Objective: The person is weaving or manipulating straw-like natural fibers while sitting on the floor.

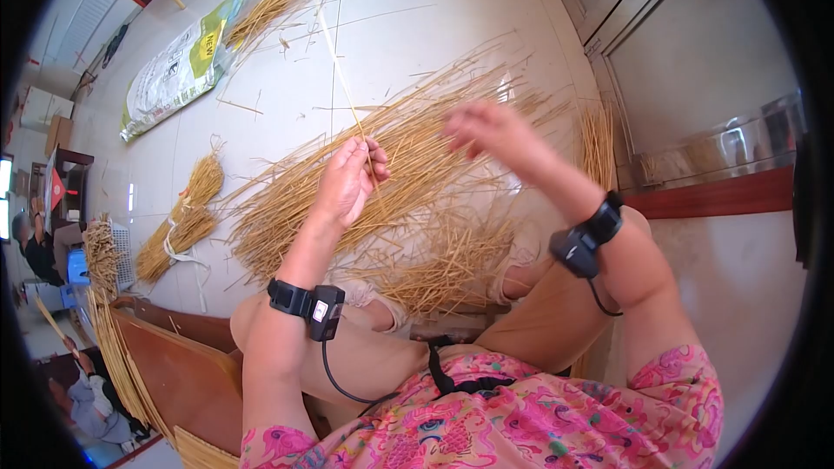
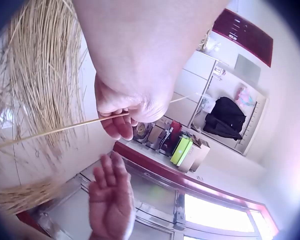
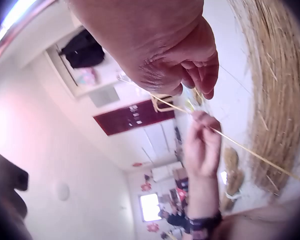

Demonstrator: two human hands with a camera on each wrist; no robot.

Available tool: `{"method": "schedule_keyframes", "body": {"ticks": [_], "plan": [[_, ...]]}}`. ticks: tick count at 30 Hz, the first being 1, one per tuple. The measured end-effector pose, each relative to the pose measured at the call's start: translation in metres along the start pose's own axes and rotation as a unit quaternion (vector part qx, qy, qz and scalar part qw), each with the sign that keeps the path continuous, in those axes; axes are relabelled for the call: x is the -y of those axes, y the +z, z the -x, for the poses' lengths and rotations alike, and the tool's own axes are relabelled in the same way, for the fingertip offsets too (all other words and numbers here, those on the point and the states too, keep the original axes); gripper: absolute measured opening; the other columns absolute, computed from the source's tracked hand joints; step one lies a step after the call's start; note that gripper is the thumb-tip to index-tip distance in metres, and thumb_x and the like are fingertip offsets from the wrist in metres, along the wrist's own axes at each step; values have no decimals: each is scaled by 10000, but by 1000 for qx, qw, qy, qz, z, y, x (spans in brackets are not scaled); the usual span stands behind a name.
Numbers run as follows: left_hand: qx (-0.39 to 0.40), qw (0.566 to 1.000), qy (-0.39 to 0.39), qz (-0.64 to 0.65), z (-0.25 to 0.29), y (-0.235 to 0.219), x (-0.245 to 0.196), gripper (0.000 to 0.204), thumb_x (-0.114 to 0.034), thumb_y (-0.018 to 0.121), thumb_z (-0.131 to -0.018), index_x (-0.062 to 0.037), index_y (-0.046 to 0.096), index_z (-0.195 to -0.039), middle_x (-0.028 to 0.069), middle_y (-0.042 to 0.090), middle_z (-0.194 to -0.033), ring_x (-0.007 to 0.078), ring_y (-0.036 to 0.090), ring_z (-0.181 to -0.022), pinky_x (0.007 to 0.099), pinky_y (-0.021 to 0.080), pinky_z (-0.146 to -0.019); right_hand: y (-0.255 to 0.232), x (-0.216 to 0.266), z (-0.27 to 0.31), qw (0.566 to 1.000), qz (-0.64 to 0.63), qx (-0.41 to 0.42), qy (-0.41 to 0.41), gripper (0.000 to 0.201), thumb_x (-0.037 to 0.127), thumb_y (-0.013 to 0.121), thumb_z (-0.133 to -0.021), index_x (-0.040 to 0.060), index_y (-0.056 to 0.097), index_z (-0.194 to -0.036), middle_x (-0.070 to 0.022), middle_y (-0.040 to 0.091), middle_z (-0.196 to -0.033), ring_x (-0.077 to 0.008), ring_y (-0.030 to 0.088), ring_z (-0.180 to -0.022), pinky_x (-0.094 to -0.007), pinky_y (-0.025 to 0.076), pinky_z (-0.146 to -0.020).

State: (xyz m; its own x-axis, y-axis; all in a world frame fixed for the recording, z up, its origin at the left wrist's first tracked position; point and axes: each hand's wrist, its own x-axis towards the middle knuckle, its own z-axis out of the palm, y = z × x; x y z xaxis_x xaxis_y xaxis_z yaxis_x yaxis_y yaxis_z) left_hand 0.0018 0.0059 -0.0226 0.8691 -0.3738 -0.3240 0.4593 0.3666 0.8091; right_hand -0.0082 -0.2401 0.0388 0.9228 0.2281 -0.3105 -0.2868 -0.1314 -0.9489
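Observation:
My left hand [image 1: 352, 182] [image 2: 121, 105] [image 3: 204, 145] pinches one long thin straw stalk [image 1: 340, 74] [image 2: 55, 131] [image 3: 260, 157] between thumb and fingers. The stalk sticks out on both sides of the grip. Off to the right in the head view is my right hand [image 1: 491, 128] [image 2: 110, 200] [image 3: 192, 62], raised and blurred, its fingers loosely bent and apart from the left hand. It holds nothing visible, and its palm shows in the left wrist view. A wide layer of loose straw [image 1: 304, 208] [image 2: 47, 65] [image 3: 282, 85] lies on the floor below both hands.
Two tied straw bundles [image 1: 204, 178] [image 1: 155, 262] lie left of the loose straw. A green and white sack [image 1: 178, 74] with more straw [image 1: 278, 4] beside it lies farther up. A wooden panel [image 1: 178, 360] stands at lower left, glass doors [image 1: 704, 61] at right. Other people are at far left.

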Motion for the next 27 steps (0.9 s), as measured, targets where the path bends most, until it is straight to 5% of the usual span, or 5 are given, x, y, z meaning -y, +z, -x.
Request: {"method": "schedule_keyframes", "body": {"ticks": [4,7,20,23,27], "plan": [[7,999,-7,53,5,21,-2,111,-144,402,-959,-49,458,-955,113,576,-910,142,560,-764,273,499,-737,60,-40,11,977,144,155,14,266,183,489,-924,-12,561,-1091,-91,648,-904,-124,629,-731,-244,492,-639],[21,999,-4,48,8,29,-3,114,-147,417,-954,-45,464,-968,152,595,-986,156,583,-796,277,507,-762,72,-50,17,974,49,219,15,198,165,518,-902,-20,586,-914,-74,649,-775,-120,626,-639,-257,501,-595],[-72,995,17,-61,3,10,-10,280,-228,443,-952,-9,464,-1126,172,587,-1079,193,592,-914,303,494,-810,77,-57,23,957,-36,273,90,191,133,478,-926,-10,558,-827,-71,626,-722,-121,620,-589,-240,515,-514],[-137,980,65,-132,-1,10,-15,353,-237,454,-946,13,444,-1194,180,569,-1118,223,568,-1020,327,474,-849,70,-32,25,971,95,204,81,185,133,488,-915,-17,572,-845,-80,626,-718,-132,629,-593,-255,517,-513],[-144,950,2,-279,-9,-23,7,360,-219,467,-935,17,452,-1205,163,573,-1097,214,565,-1012,313,469,-818,19,-9,-1,947,293,-52,-122,144,128,535,-865,-1,589,-899,-168,630,-757,-261,641,-670,-353,512,-624]]}}
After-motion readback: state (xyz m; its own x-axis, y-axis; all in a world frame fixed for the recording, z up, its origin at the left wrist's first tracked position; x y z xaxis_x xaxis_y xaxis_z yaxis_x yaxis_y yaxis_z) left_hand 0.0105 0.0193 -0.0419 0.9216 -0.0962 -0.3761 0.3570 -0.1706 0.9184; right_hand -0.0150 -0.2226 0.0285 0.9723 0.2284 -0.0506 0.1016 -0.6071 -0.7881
